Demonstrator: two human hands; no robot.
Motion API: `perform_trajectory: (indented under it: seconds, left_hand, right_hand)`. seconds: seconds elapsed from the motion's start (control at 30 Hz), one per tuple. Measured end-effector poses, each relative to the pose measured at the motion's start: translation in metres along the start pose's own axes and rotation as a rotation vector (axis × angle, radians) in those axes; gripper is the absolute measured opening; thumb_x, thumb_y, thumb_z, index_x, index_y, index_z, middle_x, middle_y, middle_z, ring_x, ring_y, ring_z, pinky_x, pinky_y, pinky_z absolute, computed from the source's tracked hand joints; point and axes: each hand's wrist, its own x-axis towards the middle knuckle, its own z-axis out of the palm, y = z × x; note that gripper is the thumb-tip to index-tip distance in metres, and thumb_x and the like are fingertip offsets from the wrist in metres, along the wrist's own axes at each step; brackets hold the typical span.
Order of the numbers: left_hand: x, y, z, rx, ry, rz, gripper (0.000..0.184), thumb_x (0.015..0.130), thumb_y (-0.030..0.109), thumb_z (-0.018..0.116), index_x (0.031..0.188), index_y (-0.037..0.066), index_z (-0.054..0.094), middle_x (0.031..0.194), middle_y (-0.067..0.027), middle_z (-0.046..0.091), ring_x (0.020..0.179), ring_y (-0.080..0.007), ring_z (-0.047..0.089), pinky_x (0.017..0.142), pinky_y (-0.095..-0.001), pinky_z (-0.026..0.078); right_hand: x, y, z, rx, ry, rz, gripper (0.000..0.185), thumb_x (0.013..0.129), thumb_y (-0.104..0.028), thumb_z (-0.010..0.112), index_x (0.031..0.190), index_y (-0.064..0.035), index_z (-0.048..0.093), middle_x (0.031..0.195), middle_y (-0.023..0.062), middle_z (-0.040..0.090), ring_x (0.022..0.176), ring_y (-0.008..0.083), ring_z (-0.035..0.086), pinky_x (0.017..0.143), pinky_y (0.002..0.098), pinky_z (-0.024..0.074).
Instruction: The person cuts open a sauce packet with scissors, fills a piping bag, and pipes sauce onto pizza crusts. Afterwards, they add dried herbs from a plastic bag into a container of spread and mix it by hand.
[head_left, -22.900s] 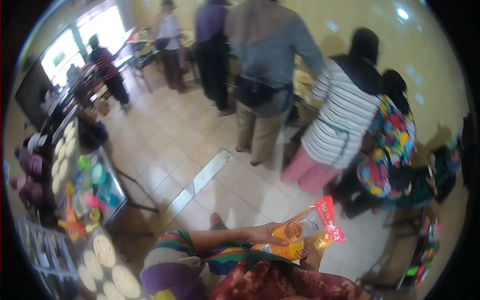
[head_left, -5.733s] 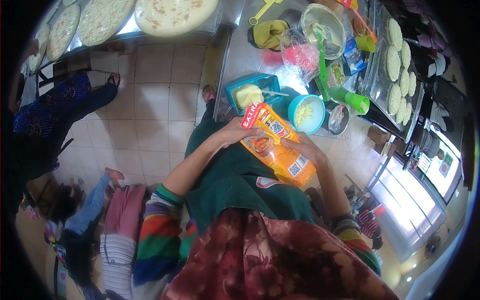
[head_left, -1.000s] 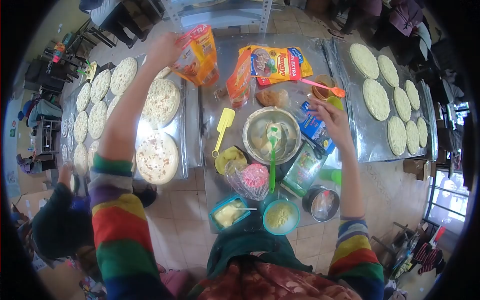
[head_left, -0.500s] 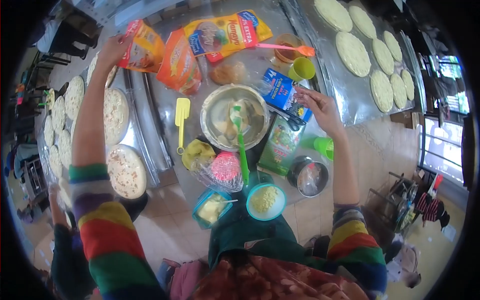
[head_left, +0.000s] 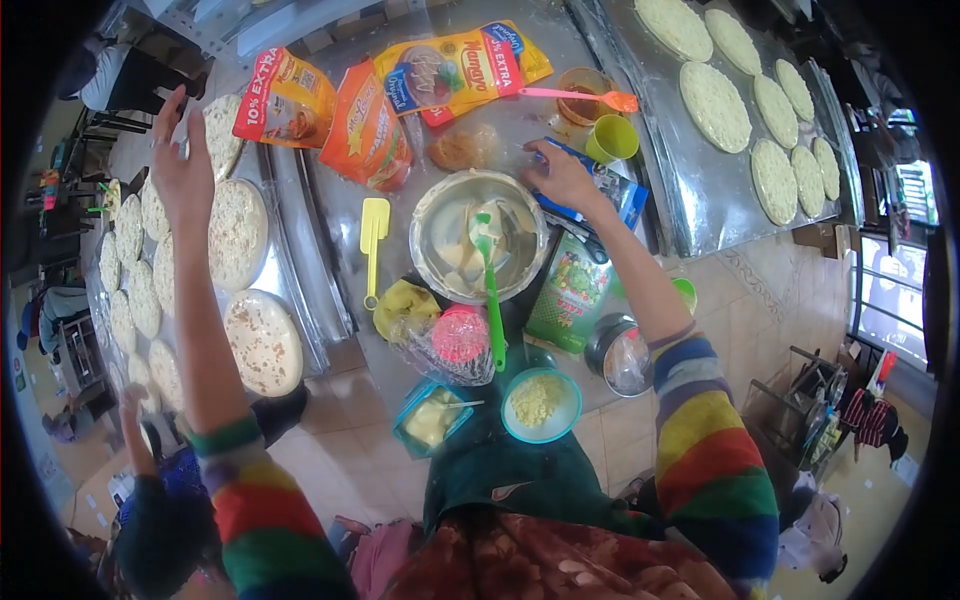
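Observation:
My left hand (head_left: pixel 182 150) is raised with its fingers spread, holding nothing, over the flat round doughs on the left tray and left of a red and orange pouch (head_left: pixel 286 100). My right hand (head_left: pixel 562 178) reaches over a blue box (head_left: pixel 622 195), its fingers apart and curved near the box's far left edge. Whether the fingertips touch the box is unclear. Beside that hand stands a metal bowl (head_left: pixel 425 245) with pale cream smeared inside. A green spatula (head_left: pixel 493 300) rests in the bowl, its handle over the near rim.
An orange pouch (head_left: pixel 366 130) and yellow Mamayo packs (head_left: pixel 450 75) lie behind the bowl. A yellow spatula (head_left: pixel 374 235), green cup (head_left: pixel 612 139), green carton (head_left: pixel 568 295) and turquoise bowl (head_left: pixel 541 432) surround it. Trays of round doughs (head_left: pixel 715 105) flank the table. Another person's hand (head_left: pixel 132 405) shows lower left.
My left hand has come off the red and orange pouch and drawn back left, opening. My right hand has moved left and away from me across the blue box.

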Motion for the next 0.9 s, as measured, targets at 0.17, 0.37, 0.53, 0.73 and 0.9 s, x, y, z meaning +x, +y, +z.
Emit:
perform_trajectory:
  seconds: [0.17,0.37,0.53,0.73,0.9]
  left_hand:
    - [-0.080,0.019,-0.035,-0.445,-0.062,-0.051,0.034,0.092,0.010,0.050,0.125,0.000,0.048,0.129,-0.0131,0.051,0.117,-0.0209,0.051,0.099,-0.0311,0.042]
    - [-0.172,0.069,-0.038,-0.829,-0.326,-0.513,0.030,0.096,0.019,0.045,0.120,0.003,0.053,0.120,-0.0094,0.057,0.104,-0.0183,0.057,0.090,-0.0314,0.045]
    - [-0.232,0.108,-0.013,-1.342,-0.561,-0.814,0.038,0.098,0.031,0.040,0.126,0.006,0.047,0.126,-0.0101,0.051,0.109,-0.0210,0.053,0.091,-0.0357,0.045]
    - [-0.277,0.149,-0.021,-2.019,-0.489,-1.071,0.057,0.094,0.052,0.034,0.131,0.008,0.040,0.130,-0.0109,0.047,0.111,-0.0218,0.052,0.092,-0.0422,0.045]
    - [-0.344,0.123,-0.079,-1.925,-0.432,-1.094,0.059,0.093,0.054,0.033,0.125,0.006,0.045,0.121,-0.0100,0.054,0.105,-0.0202,0.056,0.089,-0.0397,0.048]
  right_hand:
    - [0.007,-0.011,-0.014,0.023,0.051,-0.006,0.020,0.080,-0.019,0.059,0.097,-0.0083,0.061,0.088,0.0124,0.066,0.083,0.0292,0.064,0.074,0.0386,0.0496]
    - [-0.015,-0.065,-0.078,0.044,0.278,-0.200,0.017,0.082,-0.012,0.058,0.098,-0.0079,0.060,0.079,0.0118,0.064,0.075,0.0278,0.063,0.066,0.0377,0.0475]
    - [-0.084,-0.157,-0.130,0.191,0.277,-0.198,0.021,0.083,-0.010,0.060,0.103,-0.0074,0.053,0.072,0.0091,0.060,0.063,0.0167,0.057,0.059,0.0296,0.0434]
    - [-0.193,-0.229,-0.117,0.460,0.110,-0.244,0.015,0.087,-0.008,0.059,0.099,-0.0060,0.051,0.070,-0.0001,0.055,0.063,0.0042,0.048,0.056,0.0212,0.0384]
    - [-0.279,-0.258,-0.065,0.512,-0.098,-0.117,0.012,0.089,-0.012,0.058,0.098,-0.0056,0.053,0.076,-0.0018,0.055,0.071,0.0030,0.049,0.056,0.0198,0.0387]
